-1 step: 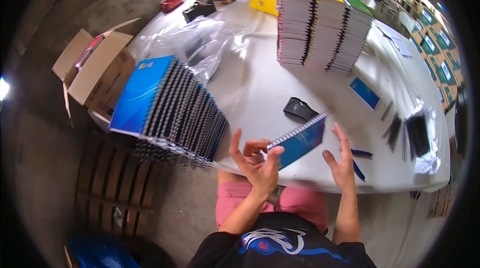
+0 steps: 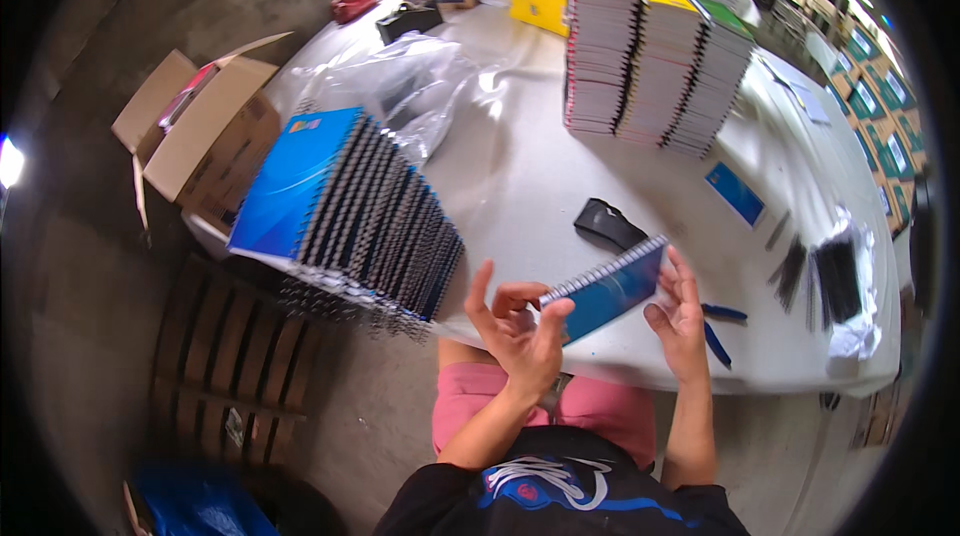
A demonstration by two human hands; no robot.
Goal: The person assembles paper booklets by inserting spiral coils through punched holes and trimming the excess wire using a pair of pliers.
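A blue spiral-bound notebook (image 2: 612, 298) is held tilted above the table's near edge, its wire coil along the upper edge. My left hand (image 2: 528, 336) is closed on its left end, thumb in front, index finger raised. At the notebook's right end, my right hand (image 2: 682, 321) has its fingers extended by the edge and its thumb apart; whether they touch it is unclear. Just behind the notebook lies a black pouch-like object (image 2: 608, 224). Blue-handled pliers (image 2: 716, 332) rest right of my right hand. A tall stack of blue spiral notebooks (image 2: 345, 206) stands on the left.
Red, yellow and green notebook stacks (image 2: 660, 66) stand at the back. A blue cover sheet (image 2: 735, 194) and dark wire coils (image 2: 835, 281) lie right. Clear plastic (image 2: 410, 86), an open carton (image 2: 205, 141) and a yellow box (image 2: 538, 4) are farther off. Another person's hand shows behind the stacks.
The notebook's right end has come up to my right hand, and that hand's fingers have bent slightly toward it. My left hand keeps its hold. The whole view has shifted slightly.
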